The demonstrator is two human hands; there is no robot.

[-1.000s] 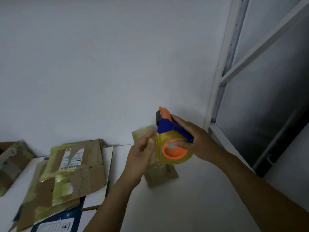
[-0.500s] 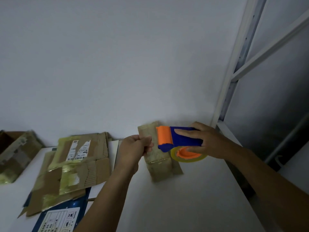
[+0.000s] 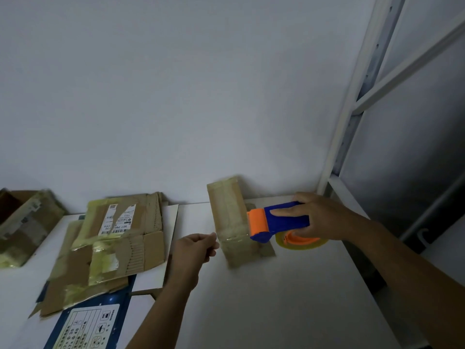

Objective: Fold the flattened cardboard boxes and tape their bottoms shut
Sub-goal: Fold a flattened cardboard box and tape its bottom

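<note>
A small tape-covered cardboard box stands on the white table, leaning towards the wall. My right hand grips the blue and orange tape dispenser, whose orange head touches the box's right side. The dispenser's yellowish tape roll lies low by the table. My left hand hovers just left of the box with its fingers curled. Nothing shows between those fingers.
A pile of flattened, taped cardboard boxes lies at the left over a white board and a blue printed carton. A folded box sits at the far left. A white metal shelf frame rises beyond the table's right edge.
My left hand has let go of the small box and drawn back to the left. My right hand has brought the dispenser down against the box's right side.
</note>
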